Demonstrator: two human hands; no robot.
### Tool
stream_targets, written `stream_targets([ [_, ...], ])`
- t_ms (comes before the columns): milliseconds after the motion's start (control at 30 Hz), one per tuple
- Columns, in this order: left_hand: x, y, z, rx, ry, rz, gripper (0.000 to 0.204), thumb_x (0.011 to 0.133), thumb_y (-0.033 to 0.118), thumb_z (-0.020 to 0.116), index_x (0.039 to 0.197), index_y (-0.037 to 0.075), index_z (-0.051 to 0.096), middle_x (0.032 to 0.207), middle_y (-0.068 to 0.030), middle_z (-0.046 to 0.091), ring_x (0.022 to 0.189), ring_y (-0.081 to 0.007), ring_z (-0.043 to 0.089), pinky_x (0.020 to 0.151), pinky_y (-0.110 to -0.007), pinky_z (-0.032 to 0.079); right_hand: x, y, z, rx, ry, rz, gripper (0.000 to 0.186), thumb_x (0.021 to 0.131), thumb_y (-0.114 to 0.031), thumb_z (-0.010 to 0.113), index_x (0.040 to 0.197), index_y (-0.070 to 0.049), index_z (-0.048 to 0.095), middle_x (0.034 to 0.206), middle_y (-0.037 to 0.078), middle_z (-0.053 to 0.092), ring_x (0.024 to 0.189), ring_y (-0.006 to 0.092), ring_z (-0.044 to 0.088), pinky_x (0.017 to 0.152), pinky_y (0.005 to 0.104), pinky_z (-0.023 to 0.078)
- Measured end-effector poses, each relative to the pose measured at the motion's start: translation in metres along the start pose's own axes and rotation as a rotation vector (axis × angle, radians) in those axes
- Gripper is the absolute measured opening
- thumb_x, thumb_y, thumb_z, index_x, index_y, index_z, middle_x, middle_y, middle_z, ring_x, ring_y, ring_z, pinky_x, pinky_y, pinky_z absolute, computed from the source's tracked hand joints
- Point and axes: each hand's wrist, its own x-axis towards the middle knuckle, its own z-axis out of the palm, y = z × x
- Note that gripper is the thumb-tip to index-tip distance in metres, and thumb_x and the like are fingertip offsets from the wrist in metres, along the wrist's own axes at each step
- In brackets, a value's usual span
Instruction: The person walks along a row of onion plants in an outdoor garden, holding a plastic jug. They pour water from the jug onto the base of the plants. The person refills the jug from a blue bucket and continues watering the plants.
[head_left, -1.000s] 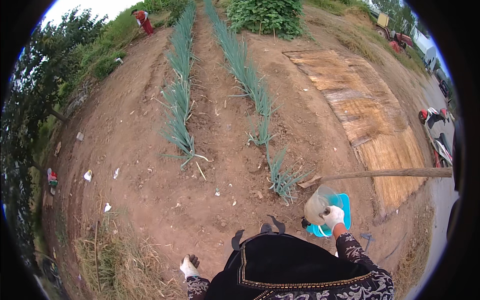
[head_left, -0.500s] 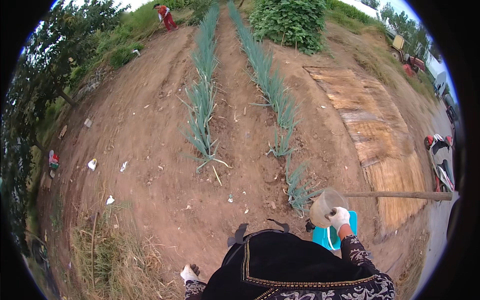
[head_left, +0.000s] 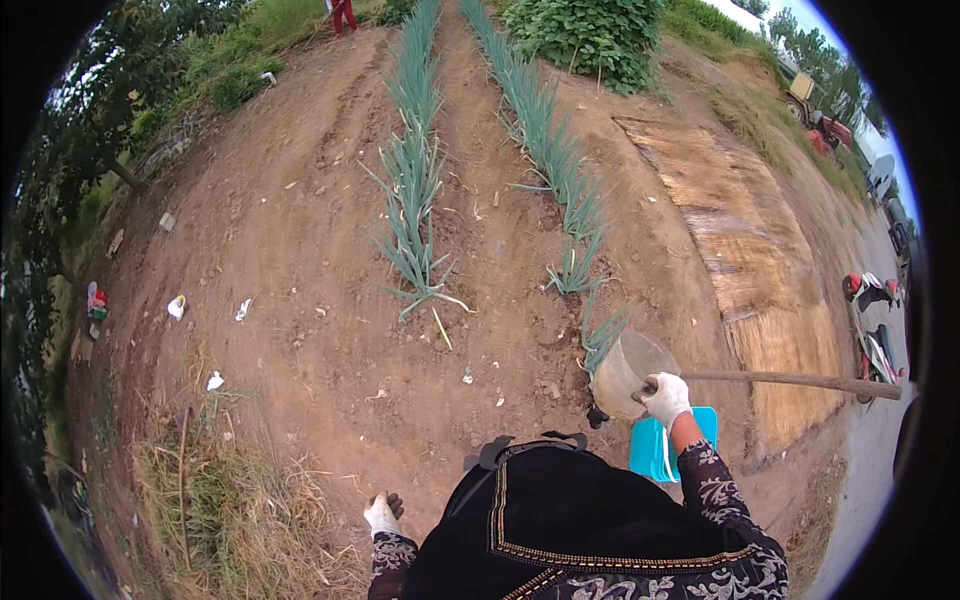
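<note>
My right hand [head_left: 665, 398], in a white glove, is closed on a dipper: a pale translucent scoop [head_left: 628, 372] with a long wooden handle [head_left: 790, 380] running off to the right. The scoop is tilted beside the near end of the right row of green onions [head_left: 600, 338]; what is inside it cannot be made out. Just below that hand a turquoise bucket [head_left: 706, 428] with a white handle stands on the soil, partly covered by my sleeve. My left hand [head_left: 383, 512], also gloved, hangs low at my side, fingers loosely bent and apart, with nothing visible in it.
Another row of green onions [head_left: 412, 180] runs away on the left. Straw matting [head_left: 740, 220] lies at the right, with a scooter [head_left: 876, 325] beyond it. Dry grass [head_left: 240, 500] is heaped near left. Far off, a person in red trousers [head_left: 343, 15] stands.
The dipper's scoop has moved left and forward from over the bucket to beside the onion row, my right hand with it. My left hand has risen slightly.
</note>
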Motion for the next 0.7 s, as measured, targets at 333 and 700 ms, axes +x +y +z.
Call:
stream_targets([
  [333, 0.018, 0.066, 0.052, 0.298, -0.309, 0.377, 0.024, 0.08, 0.012, 0.064, 0.099, -0.001, 0.055, 0.082, -0.0082, 0.062, 0.07, -0.0134, 0.059, 0.061, -0.024, 0.048, 0.025, -0.048, -0.024, -0.209, -0.008, -0.18, 0.028, 0.063, -0.035, 0.071, 0.072, -0.01, 0.066, 0.074, 0.008, 0.063, 0.074, 0.0266, 0.06, 0.067, 0.0367, 0.047],
  [700, -0.049, 0.156, 0.231, 0.586, -0.778, 0.855, 0.047, 0.072, 0.017, 0.073, 0.111, 0.002, 0.052, 0.098, -0.0077, 0.061, 0.088, -0.0142, 0.058, 0.079, -0.026, 0.047, 0.133, -0.119, -0.031, -0.091, -0.072, -0.309, 0.03, 0.065, -0.036, 0.07, 0.077, -0.009, 0.065, 0.075, 0.01, 0.064, 0.075, 0.0297, 0.061, 0.067, 0.0385, 0.048],
])
